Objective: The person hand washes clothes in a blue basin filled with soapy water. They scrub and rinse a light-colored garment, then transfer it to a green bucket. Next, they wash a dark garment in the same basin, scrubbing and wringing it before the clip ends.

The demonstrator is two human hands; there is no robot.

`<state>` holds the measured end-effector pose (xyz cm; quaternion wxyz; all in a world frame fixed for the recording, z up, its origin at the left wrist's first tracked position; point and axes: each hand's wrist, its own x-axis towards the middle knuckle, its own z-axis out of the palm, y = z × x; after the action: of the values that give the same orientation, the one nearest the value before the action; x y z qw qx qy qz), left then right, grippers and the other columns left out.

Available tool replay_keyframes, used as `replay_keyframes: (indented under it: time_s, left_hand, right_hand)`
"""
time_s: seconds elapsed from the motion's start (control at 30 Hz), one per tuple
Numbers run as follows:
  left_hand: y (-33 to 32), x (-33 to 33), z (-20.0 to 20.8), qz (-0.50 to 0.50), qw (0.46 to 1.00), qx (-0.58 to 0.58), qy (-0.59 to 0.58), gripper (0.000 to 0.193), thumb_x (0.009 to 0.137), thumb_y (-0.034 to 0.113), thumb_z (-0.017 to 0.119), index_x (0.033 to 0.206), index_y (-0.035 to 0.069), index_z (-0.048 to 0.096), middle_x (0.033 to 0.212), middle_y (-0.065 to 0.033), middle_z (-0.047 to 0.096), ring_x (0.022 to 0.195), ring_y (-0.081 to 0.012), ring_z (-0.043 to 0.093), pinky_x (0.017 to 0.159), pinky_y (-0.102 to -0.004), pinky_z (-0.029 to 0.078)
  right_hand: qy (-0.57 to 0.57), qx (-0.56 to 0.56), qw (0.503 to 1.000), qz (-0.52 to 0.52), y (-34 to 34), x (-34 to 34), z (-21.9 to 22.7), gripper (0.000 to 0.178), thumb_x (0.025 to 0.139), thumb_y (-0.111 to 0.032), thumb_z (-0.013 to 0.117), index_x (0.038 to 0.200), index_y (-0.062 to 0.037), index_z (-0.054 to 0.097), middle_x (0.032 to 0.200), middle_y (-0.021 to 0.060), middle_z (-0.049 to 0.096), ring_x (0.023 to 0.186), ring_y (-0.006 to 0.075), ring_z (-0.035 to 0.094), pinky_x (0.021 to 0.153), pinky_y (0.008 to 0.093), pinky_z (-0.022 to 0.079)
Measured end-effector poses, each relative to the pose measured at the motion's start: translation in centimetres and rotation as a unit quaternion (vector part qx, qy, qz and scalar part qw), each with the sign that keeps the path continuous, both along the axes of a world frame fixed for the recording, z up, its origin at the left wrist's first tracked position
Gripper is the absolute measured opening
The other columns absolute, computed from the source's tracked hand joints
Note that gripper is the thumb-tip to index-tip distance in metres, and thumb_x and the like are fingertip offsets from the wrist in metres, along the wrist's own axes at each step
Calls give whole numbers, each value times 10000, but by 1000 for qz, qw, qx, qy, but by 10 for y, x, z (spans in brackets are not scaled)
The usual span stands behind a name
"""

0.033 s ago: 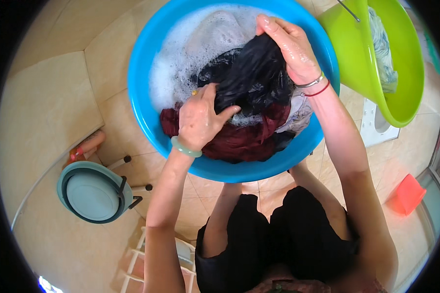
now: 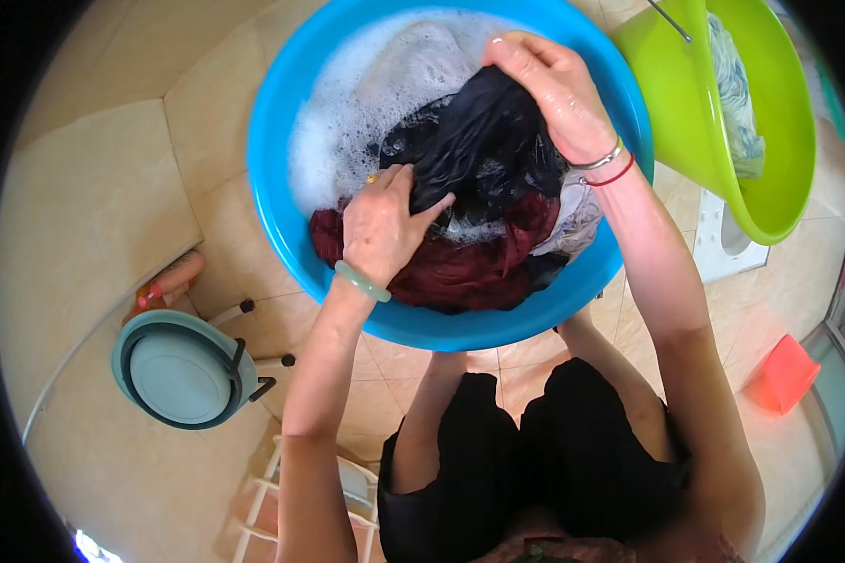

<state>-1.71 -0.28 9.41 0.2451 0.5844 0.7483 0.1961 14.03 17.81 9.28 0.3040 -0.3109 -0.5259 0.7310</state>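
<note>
A wet black garment is stretched up out of a blue basin of soapy water. Its upper end is pinched in my right hand, which wears a silver bangle and a red cord. Lower down on the left, my left hand grips the same cloth, its thumb lying along the near side and the other fingertips hidden. A pale green bangle circles that wrist. Under and around the garment lie dark red cloth and a pale patterned cloth. White suds and a pale soaked lump fill the far left.
At the right tilts a lime green bucket with a pale cloth over its inner side. A white floor fixture is below it. A grey-green folding basin stands left, a white rack near my left arm, a coral container right.
My right fingertips have shifted slightly left and down with the black garment. Otherwise the scene looks the same.
</note>
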Motion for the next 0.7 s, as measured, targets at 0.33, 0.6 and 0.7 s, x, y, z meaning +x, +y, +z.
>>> replay_keyframes:
  time_s: [0.33, 0.6, 0.7]
  left_hand:
    - [10, -52, 58, 163, 573, 120, -794, 418, 957, 224, 534, 1266, -59, 538, 1228, -177, 626, 1102, -306, 628, 997, -432, 483]
    - [0, -42, 5, 73, 930, 16, -360, 788, 747, -99, 615, 1473, 85, 373, 1406, -85, 498, 1274, -242, 498, 1076, -368, 396]
    - [21, -36, -4, 280, 715, 213, -604, 716, 836, 23, 508, 1517, 114, 306, 1428, -138, 462, 1259, -280, 501, 1051, -395, 432]
  right_hand:
    - [-289, 408, 842, 204, -48, 8, -18, 530, 719, -350, 780, 1163, -101, 633, 969, 132, 664, 963, 280, 628, 915, 390, 432]
    - [70, -75, 994, -38, 1, 23, -27, 555, 797, 68, 456, 1344, -15, 503, 1231, 178, 624, 1114, 219, 613, 993, 322, 481]
    - [45, 4, 999, 24, -17, 23, -26, 603, 753, 49, 404, 1344, 4, 513, 1318, 172, 581, 1226, 223, 552, 1081, 341, 414]
